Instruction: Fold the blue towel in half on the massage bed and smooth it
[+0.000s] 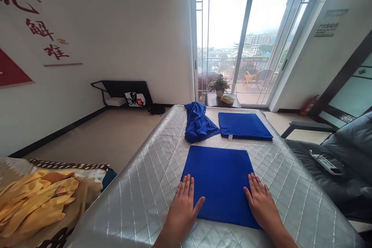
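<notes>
A flat square of folded blue cloth (221, 186) lies on the silver quilted table cover (139, 186) in front of me. My left hand (184, 203) rests flat along its left edge, fingers stretched out and thumb on the cloth. On the opposite edge my right hand (261, 199) lies palm down, fingers straight, its thumb also touching the blue fabric. Farther back sits a second folded blue cloth (245, 125), with a small white tag at its front edge. Beside it, to the left, is a crumpled blue cloth (199, 122) in a loose heap.
Yellow fabric (37, 197) is piled at the lower left. To the right stands a black armchair (348, 143) with a white power strip (327, 162) on its seat. Beyond the table's far edge, a small stand (210, 100) holds a potted plant (220, 85) near the sliding glass door.
</notes>
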